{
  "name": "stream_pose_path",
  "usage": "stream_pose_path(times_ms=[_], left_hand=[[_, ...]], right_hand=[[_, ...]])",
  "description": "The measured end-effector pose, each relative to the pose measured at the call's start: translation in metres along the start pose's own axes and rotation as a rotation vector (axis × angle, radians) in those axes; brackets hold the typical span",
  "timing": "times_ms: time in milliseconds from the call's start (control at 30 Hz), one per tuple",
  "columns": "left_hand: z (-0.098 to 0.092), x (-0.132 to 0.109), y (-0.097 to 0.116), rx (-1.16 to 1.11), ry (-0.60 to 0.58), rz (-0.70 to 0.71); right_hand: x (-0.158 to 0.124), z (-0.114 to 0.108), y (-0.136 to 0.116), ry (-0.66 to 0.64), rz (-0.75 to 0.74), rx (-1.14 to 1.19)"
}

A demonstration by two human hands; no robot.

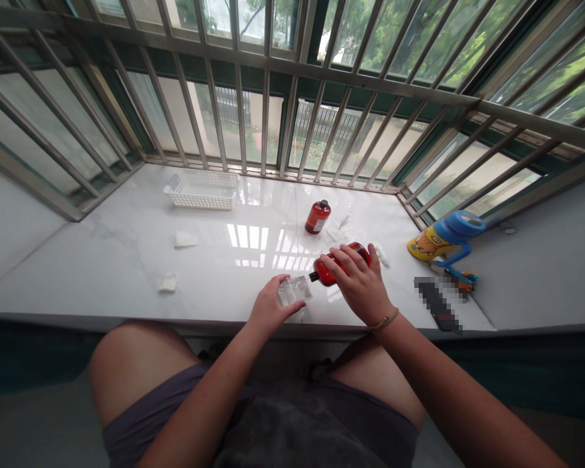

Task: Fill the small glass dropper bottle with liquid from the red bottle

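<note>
Glossy red plastic or glass, the view does not settle which, makes up the tilted red bottle (325, 273) under the right hand (358, 284), whose fingers are spread and curved over its upper side, pressing it toward the pale marble windowsill (127, 279). Its short dark tip (313, 276) points at the clear square block (293, 290), just beside it but not visibly touching. The left hand (268, 307) grips that block between thumb and fingers, its lower edge at or close to the stone. The block looks like smooth glass or hard clear plastic, though it may be a small box; its inside is hard to read through the glare.

As things lie, the two held pieces have been brought close together, but no join or transfer shows. Whether the block holds anything cannot be told. A second red bottle (318, 216) stands upright farther along the sill, with a dark cap and a pale label, and no hand is on it. Small clear pieces (344, 224) lie just beyond the tilted bottle — their shape is hard to make out. Two crumpled white tissues (168, 283) rest to the left, near a white lattice plastic basket (201, 192) against the steel window bars (253, 84)
</note>
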State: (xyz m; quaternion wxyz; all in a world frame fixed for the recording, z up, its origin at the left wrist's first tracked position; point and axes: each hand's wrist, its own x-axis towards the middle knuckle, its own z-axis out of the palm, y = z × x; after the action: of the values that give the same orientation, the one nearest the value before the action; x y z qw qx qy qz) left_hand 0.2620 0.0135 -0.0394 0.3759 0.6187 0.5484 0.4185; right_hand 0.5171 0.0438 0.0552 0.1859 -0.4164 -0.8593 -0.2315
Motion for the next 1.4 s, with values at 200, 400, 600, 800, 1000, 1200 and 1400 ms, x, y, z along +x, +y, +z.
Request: stream_pose_path(times_ms=[200, 400, 600, 800, 1000, 1200, 1400], left_hand=[[0.0, -0.001, 0.0, 0.009, 0.0, 0.007], [0.0, -0.001, -0.002, 0.017, -0.002, 0.007], [0.0, 0.0, -0.001, 0.011, 0.0, 0.011], [0.0, 0.0, -0.002, 0.013, 0.0, 0.012], [0.0, 0.0, -0.004, 0.015, -0.003, 0.003], [0.0, 0.0, -0.004, 0.021, -0.006, 0.004], [0.0, 0.0, -0.004, 0.015, -0.008, 0.005]], right_hand=[[0.0, 0.002, -0.002, -0.004, 0.001, -0.002], [0.001, 0.003, -0.002, -0.009, -0.009, -0.015], [0.001, 0.003, -0.002, -0.007, -0.022, -0.026], [0.001, 0.002, -0.002, -0.006, -0.025, -0.016], [0.003, 0.001, -0.003, -0.011, -0.035, -0.025], [0.006, -0.002, -0.003, -0.01, -0.056, -0.038], [0.009, -0.003, -0.001, -0.001, -0.086, -0.047]])
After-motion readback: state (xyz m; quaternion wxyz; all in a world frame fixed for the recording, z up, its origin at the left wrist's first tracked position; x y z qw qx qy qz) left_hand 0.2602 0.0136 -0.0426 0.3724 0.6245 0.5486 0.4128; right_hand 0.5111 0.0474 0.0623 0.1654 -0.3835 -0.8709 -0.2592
